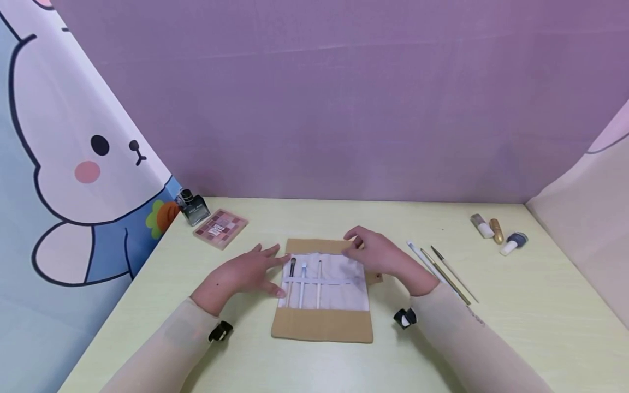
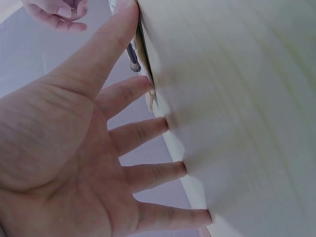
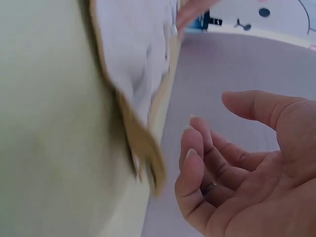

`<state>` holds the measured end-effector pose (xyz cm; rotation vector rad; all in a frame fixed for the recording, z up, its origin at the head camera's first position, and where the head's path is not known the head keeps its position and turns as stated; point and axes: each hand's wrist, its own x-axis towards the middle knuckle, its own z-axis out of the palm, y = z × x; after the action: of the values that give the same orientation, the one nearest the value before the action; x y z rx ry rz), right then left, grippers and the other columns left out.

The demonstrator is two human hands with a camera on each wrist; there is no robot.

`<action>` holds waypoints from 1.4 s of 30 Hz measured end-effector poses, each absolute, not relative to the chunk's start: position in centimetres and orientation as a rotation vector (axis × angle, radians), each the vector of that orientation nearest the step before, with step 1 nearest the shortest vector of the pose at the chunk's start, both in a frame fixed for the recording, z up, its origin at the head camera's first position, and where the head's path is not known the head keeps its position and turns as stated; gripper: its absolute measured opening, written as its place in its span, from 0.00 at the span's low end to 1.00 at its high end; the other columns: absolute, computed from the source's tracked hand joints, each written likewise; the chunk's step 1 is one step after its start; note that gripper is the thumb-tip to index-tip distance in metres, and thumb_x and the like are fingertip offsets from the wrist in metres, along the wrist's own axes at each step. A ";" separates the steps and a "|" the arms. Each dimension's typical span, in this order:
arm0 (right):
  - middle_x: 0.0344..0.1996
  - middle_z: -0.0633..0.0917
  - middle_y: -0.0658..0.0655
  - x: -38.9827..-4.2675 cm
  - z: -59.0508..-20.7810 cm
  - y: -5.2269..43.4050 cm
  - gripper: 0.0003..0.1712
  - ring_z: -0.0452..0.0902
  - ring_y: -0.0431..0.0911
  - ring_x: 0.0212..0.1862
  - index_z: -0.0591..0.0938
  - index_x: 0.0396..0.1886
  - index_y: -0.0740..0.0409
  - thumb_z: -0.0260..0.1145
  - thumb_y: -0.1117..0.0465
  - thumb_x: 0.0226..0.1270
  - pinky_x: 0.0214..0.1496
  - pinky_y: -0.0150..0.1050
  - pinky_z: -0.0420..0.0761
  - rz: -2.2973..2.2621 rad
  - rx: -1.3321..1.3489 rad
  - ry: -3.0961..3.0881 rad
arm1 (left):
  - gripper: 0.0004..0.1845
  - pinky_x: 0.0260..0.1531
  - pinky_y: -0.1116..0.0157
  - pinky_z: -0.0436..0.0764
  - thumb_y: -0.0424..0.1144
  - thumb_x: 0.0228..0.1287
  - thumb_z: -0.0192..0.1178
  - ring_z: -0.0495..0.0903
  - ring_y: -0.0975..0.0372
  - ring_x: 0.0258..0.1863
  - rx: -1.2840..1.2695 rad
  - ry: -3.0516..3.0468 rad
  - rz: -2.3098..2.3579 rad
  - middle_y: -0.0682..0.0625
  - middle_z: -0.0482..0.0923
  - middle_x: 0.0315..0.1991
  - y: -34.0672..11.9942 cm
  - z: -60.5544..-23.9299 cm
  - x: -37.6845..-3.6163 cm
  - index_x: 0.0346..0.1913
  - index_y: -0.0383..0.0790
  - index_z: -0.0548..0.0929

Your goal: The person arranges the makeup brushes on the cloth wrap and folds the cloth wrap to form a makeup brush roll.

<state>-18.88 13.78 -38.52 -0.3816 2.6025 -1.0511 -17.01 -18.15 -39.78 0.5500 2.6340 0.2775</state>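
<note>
A tan brush roll (image 1: pixel 321 326) lies unrolled on the table, its pale lining showing. Three slim makeup brushes stand in its left slots: a dark-headed brush (image 1: pixel 292 273), a pale blue one (image 1: pixel 302 284) and a white one (image 1: pixel 319 284). Fingers spread, my left hand (image 1: pixel 245 271) rests along the roll's left edge; in the left wrist view its thumb (image 2: pixel 111 39) lies at that edge beside a dark brush head (image 2: pixel 134 63). My right hand (image 1: pixel 377 252) hovers over the top right corner, fingers loosely bent and nothing between them, near the tan flap (image 3: pixel 140 138) in the right wrist view.
Several thin brushes (image 1: pixel 452 274) lie right of the roll, partly behind the right forearm. Farther right are a grey-capped bottle (image 1: pixel 482 226), a gold tube (image 1: pixel 497 231) and a navy-topped bottle (image 1: pixel 516 240). At back left sit an eyeshadow palette (image 1: pixel 221 228) and a dark perfume bottle (image 1: pixel 194 209).
</note>
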 end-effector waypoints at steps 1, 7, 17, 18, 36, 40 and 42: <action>0.52 0.86 0.62 -19.0 -38.4 14.4 0.26 0.83 0.49 0.44 0.77 0.69 0.61 0.65 0.51 0.80 0.42 0.39 0.83 -1.044 -0.378 2.613 | 0.51 0.77 0.31 0.66 0.62 0.59 0.76 0.50 0.26 0.83 0.550 2.634 0.279 0.36 0.53 0.87 -18.1 -39.8 -17.0 0.83 0.50 0.67; 0.50 0.85 0.62 -19.7 -38.1 18.4 0.27 0.82 0.48 0.41 0.77 0.68 0.64 0.64 0.51 0.80 0.41 0.38 0.80 -1.011 -0.324 2.664 | 0.51 0.77 0.31 0.66 0.62 0.59 0.76 0.51 0.26 0.83 0.552 2.637 0.280 0.36 0.53 0.87 -18.2 -39.8 -17.0 0.83 0.50 0.67; 0.50 0.83 0.65 -19.4 -38.1 23.9 0.28 0.84 0.52 0.42 0.75 0.69 0.68 0.63 0.54 0.81 0.39 0.39 0.83 -1.015 -0.230 2.677 | 0.52 0.77 0.31 0.66 0.63 0.59 0.75 0.51 0.25 0.83 0.573 2.636 0.274 0.35 0.53 0.87 -18.1 -39.7 -17.1 0.83 0.49 0.67; 0.50 0.83 0.65 -19.3 -38.2 24.2 0.27 0.83 0.52 0.42 0.75 0.68 0.69 0.63 0.54 0.81 0.39 0.39 0.82 -1.004 -0.224 2.684 | 0.52 0.76 0.31 0.66 0.63 0.59 0.75 0.51 0.25 0.83 0.573 2.636 0.272 0.35 0.53 0.87 -18.1 -39.7 -17.1 0.83 0.49 0.67; 0.46 0.87 0.68 -18.8 -39.7 26.8 0.23 0.83 0.52 0.42 0.78 0.61 0.73 0.67 0.70 0.68 0.41 0.42 0.84 -0.749 -0.247 2.801 | 0.52 0.76 0.32 0.67 0.63 0.59 0.76 0.52 0.25 0.83 0.575 2.645 0.274 0.36 0.54 0.87 -18.2 -40.0 -17.1 0.83 0.49 0.68; 0.45 0.88 0.68 -18.7 -39.9 26.6 0.24 0.84 0.52 0.41 0.78 0.60 0.73 0.68 0.70 0.65 0.42 0.45 0.85 -0.721 -0.271 2.798 | 0.52 0.76 0.32 0.67 0.63 0.59 0.75 0.52 0.25 0.82 0.582 2.648 0.271 0.36 0.54 0.87 -18.3 -40.1 -17.2 0.83 0.49 0.67; 0.46 0.89 0.68 -18.7 -40.0 26.5 0.24 0.85 0.52 0.41 0.78 0.60 0.73 0.68 0.70 0.65 0.42 0.45 0.86 -0.708 -0.276 2.796 | 0.52 0.76 0.32 0.67 0.63 0.59 0.76 0.52 0.26 0.83 0.579 2.648 0.269 0.36 0.54 0.87 -18.3 -40.2 -17.2 0.83 0.49 0.67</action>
<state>-18.74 26.51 -40.04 -0.2760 2.7963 -0.7077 -17.24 -18.31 -40.22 0.5787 2.6478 0.2694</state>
